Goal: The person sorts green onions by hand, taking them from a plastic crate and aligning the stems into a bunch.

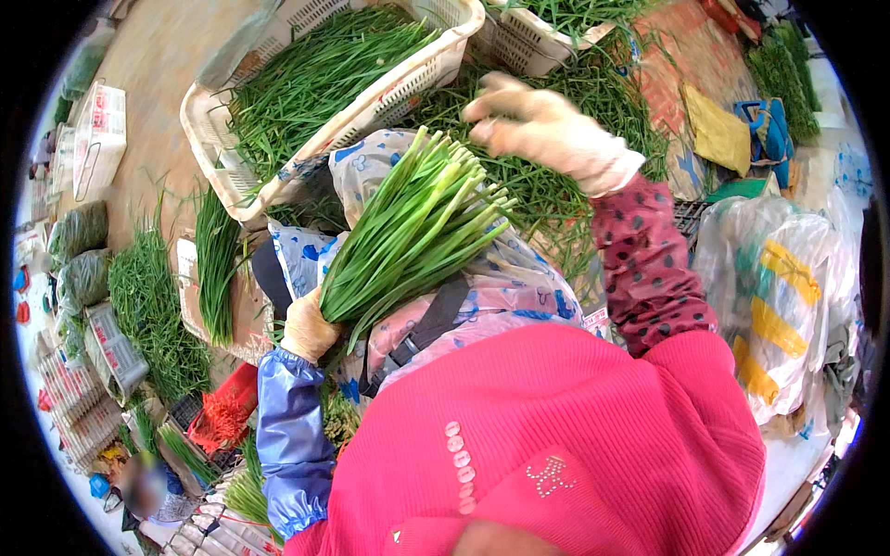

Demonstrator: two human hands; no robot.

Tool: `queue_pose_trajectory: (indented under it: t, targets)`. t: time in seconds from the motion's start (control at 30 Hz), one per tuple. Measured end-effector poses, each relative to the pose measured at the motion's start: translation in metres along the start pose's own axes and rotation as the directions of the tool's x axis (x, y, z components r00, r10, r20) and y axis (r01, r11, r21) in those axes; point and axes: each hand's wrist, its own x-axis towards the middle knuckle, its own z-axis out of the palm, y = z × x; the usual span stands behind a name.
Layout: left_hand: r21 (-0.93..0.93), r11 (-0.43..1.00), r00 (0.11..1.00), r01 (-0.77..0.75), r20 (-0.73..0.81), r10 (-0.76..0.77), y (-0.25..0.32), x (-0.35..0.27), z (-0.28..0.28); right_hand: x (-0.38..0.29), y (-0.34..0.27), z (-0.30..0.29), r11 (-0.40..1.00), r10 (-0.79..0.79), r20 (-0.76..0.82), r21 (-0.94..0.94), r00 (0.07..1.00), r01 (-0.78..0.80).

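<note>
My left hand (311, 327), in a thin pale glove below a blue sleeve cover, grips a thick bunch of long green leafy stalks (410, 229), likely garlic chives, near its leafy end. The pale cut ends point up and right, over my lap. Above and right of them my right hand (535, 125) is raised, gloved and blurred, its fingers apart with nothing seen between them. A large white plastic basket (361, 125) ahead holds more green stalks (327, 76). Loose green leaves (556, 174) lie below my right hand.
A smaller bunch (217, 271) lies on a board (191, 292) at left, beside a heap of greens (156, 313). Red ties (224, 417) lie lower left. A second basket (525, 42) stands at the top. Plastic bags (779, 299) and a yellow cloth (716, 132) are at right.
</note>
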Motion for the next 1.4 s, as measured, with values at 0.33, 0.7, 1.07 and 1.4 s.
queue_pose_trajectory:
  t: [0.33, 0.7, 1.07, 1.4]
  targets:
    - [-0.015, 0.999, 0.998, -0.037, 0.045, 0.038, 0.0, -0.001, -0.004, 0.025, -0.002, 0.039, 0.963, 0.081, 0.089, 0.248, 0.993, -0.101]
    - [-0.444, 0.879, 0.958, 0.173, 0.284, -0.045, -0.008, 0.02, -0.013, -0.005, -0.005, 0.012, 0.958, 0.16, 0.362, -0.281, 0.919, -0.056]
    - [-0.465, 0.876, 0.894, 0.126, 0.436, 0.103, -0.028, 0.032, -0.028, 0.03, 0.026, -0.007, 0.851, -0.056, -0.296, -0.514, 0.953, -0.11]
    - [-0.422, 0.801, 0.786, 0.424, 0.611, -0.094, -0.023, 0.032, -0.038, 0.029, 0.04, 0.025, 0.943, -0.036, 0.346, 0.322, 0.938, -0.082]
